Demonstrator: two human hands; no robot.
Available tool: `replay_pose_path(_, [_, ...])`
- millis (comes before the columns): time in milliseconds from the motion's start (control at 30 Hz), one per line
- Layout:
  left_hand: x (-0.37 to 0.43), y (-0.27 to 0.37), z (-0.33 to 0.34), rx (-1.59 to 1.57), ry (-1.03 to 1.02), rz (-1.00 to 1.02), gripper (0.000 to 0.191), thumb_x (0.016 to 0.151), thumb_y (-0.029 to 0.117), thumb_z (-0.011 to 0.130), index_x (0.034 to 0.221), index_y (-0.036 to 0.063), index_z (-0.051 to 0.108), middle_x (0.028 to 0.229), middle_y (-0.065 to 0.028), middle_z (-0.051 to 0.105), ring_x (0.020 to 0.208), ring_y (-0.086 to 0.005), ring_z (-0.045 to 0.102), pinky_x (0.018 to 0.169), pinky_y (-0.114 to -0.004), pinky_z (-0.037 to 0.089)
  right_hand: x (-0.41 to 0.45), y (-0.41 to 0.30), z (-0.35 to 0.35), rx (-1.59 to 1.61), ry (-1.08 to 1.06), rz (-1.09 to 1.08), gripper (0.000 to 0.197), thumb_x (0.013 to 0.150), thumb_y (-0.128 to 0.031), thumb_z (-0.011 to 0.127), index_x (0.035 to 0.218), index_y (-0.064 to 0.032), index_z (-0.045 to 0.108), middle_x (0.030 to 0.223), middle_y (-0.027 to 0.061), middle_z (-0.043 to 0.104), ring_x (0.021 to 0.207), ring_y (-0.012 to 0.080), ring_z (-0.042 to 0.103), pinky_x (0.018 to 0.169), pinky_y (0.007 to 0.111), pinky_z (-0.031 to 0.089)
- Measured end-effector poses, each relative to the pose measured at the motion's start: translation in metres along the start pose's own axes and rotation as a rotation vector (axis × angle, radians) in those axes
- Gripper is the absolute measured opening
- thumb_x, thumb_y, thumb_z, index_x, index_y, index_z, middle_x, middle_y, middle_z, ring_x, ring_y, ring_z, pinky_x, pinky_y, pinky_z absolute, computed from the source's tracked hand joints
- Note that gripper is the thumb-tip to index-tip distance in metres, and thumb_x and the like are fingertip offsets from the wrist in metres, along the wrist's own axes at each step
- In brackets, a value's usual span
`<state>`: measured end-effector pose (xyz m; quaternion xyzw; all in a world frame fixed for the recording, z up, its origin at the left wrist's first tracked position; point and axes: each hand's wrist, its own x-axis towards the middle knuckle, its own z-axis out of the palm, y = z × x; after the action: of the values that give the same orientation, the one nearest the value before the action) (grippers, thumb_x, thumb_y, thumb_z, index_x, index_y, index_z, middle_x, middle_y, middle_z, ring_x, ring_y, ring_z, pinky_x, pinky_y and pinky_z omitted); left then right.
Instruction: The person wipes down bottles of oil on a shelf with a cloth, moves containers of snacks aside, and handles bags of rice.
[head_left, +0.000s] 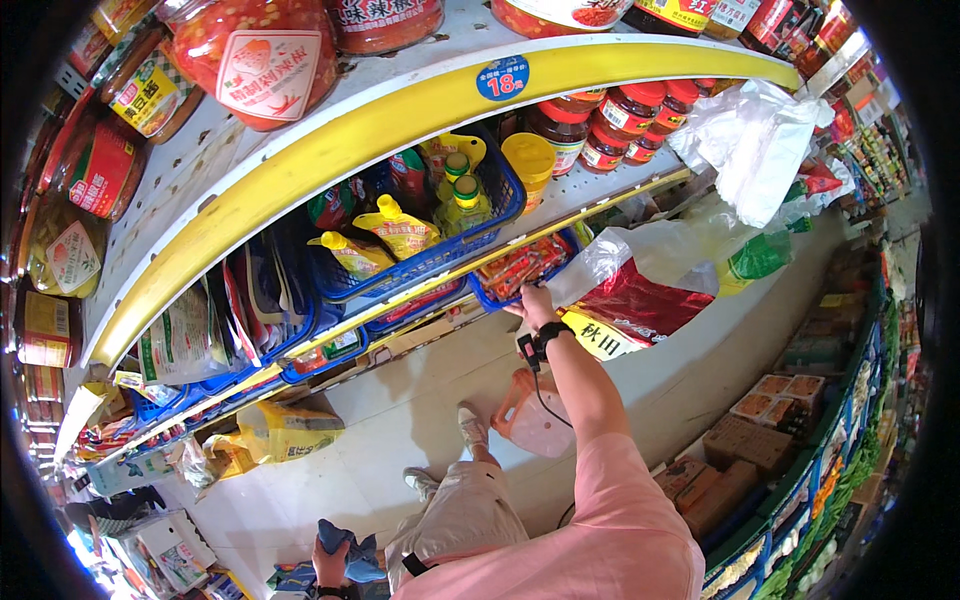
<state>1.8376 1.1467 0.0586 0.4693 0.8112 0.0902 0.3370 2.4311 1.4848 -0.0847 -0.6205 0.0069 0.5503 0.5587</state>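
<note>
My right hand (534, 307), with a black band at the wrist, grips the near rim of a small blue plastic basket (492, 303). Red-and-orange packets (525, 264) fill that basket, which sits at the edge of a lower shelf. Down at the lower left, my left hand (328, 562) holds a bunched blue cloth (352, 553) beside my leg. Just right of the right wrist is a red, yellow and clear plastic sack (637, 300) bearing writing. A larger blue basket (420, 262) above holds yellow-capped pouches (395, 226) and bottles (463, 202).
A yellow-edged upper shelf (360, 120) carries jars of chilli sauce (255, 67). Red-lidded jars (630, 112) stand below it. An orange-pink plastic stool (532, 420) is by my foot. Cartons (750, 442) line the right side; a yellow bag (285, 431) lies on the floor.
</note>
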Motion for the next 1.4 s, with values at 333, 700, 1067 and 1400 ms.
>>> replay_pose_path(333, [0.004,0.008,0.005,0.016,-0.044,-0.034,0.062,0.066,0.027,0.078,0.116,-0.0014,0.055,0.093,-0.0215,0.067,0.085,-0.0355,0.065,0.074,-0.042,0.051,0.03,0.046,-0.012,0.2,0.139,0.02,0.08,0.083,-0.023,0.067,0.143,-0.0217,0.015,0.124,0.0088,0.052,0.099,0.0285,0.06,0.072,0.046,0.055])
replay_pose_path(700, [0.003,0.011,0.011,0.017,-0.013,-0.042,0.062,0.066,0.027,0.079,0.116,-0.0015,0.055,0.093,-0.0199,0.067,0.085,-0.0337,0.066,0.075,-0.041,0.051,0.03,0.056,0.057,0.261,0.232,0.277,0.038,0.083,-0.015,0.06,0.119,-0.0179,0.049,0.114,0.0028,0.053,0.104,0.0223,0.052,0.076,0.048,0.056])
replay_pose_path(1067, [-0.007,0.006,0.014,-0.023,-0.019,-0.027,0.061,0.066,0.026,0.079,0.114,-0.0036,0.055,0.096,-0.0207,0.066,0.087,-0.0309,0.065,0.076,-0.04,0.05,0.032,0.067,0.006,0.371,0.014,-0.012,0.025,0.094,-0.01,0.045,0.116,-0.0004,0.051,0.113,0.0126,0.06,0.095,0.0268,0.063,0.078,0.047,0.057])
replay_pose_path(1400, [0.0,0.0,0.032,-0.039,-0.084,-0.032,0.063,0.067,0.028,0.079,0.118,-0.0019,0.055,0.095,-0.0197,0.067,0.086,-0.0333,0.065,0.073,-0.041,0.051,-0.037,0.044,-0.022,0.476,-0.271,0.08,0.035,0.095,-0.004,0.032,0.128,0.0078,0.038,0.125,0.0225,0.048,0.115,0.0452,0.049,0.093,0.044,0.053])
